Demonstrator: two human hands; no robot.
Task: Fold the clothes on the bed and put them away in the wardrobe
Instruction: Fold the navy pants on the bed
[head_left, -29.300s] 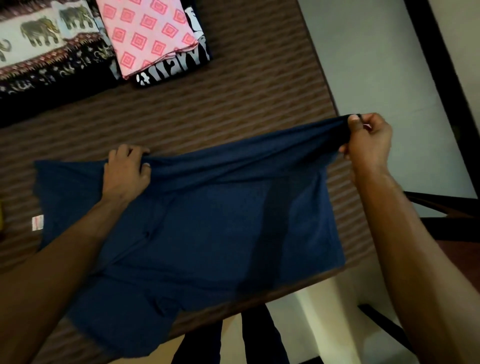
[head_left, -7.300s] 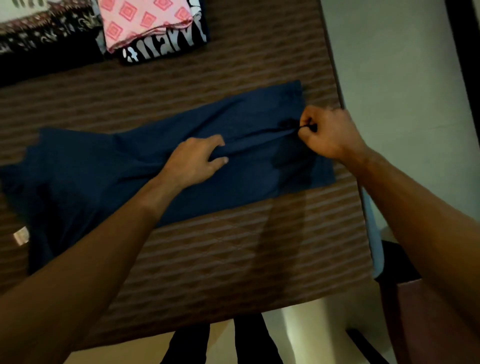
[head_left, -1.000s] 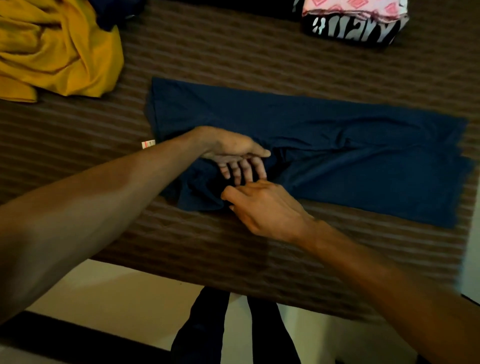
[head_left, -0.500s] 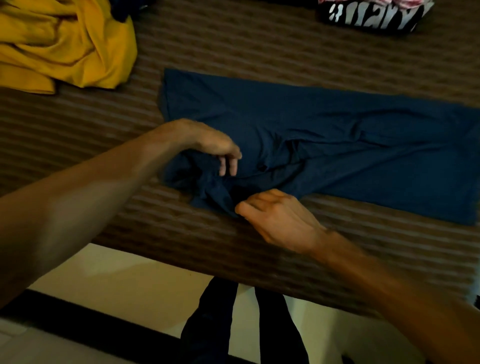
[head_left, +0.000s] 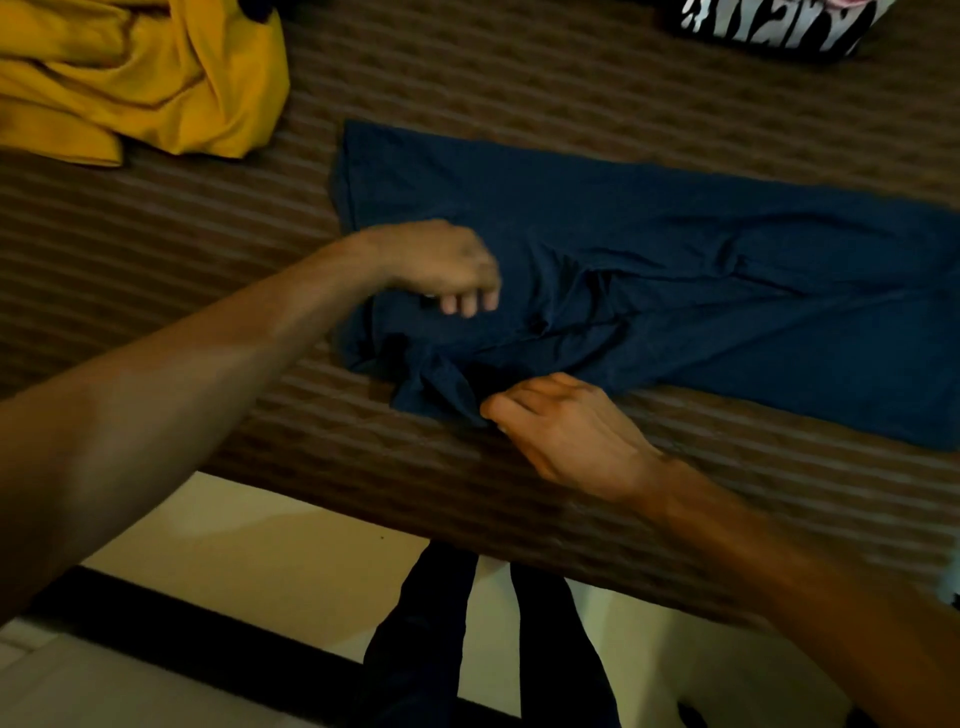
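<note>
Here, at the upper left of the frame, a crumpled yellow garment (head_left: 140, 78) lies heaped on the bed (head_left: 519, 67), whose cover is brown with paler stripes. Below it, the bare left forearm crosses from the left edge toward the middle. The left hand (head_left: 441, 262) hovers at the left end of the navy garment (head_left: 675, 280), back of the hand up, fingers hanging loosely curled with the fingertips (head_left: 470, 304) pointing down at the cloth — motion blur hides whether they touch it, and nothing appears to be held in them.

The navy garment lies in a long band across the middle of the frame, from just right of the yellow heap out to the right edge, flat along its far side and rumpled into folds at its near left corner. At that bunched corner, near the centre of the frame, the right hand (head_left: 566, 431) comes in from the lower right — its thumb and forefinger pinch the edge of the cloth against the bed, the other fingers curled alongside.

At the upper right, a folded black-and-white patterned cloth (head_left: 774, 26) sits at the top edge, with a sliver of pink cloth (head_left: 844, 2) on it. Along the bottom, the pale floor (head_left: 260, 561) shows beyond the bed's near edge, and the person's dark trouser legs (head_left: 431, 644) stand there at lower centre.
</note>
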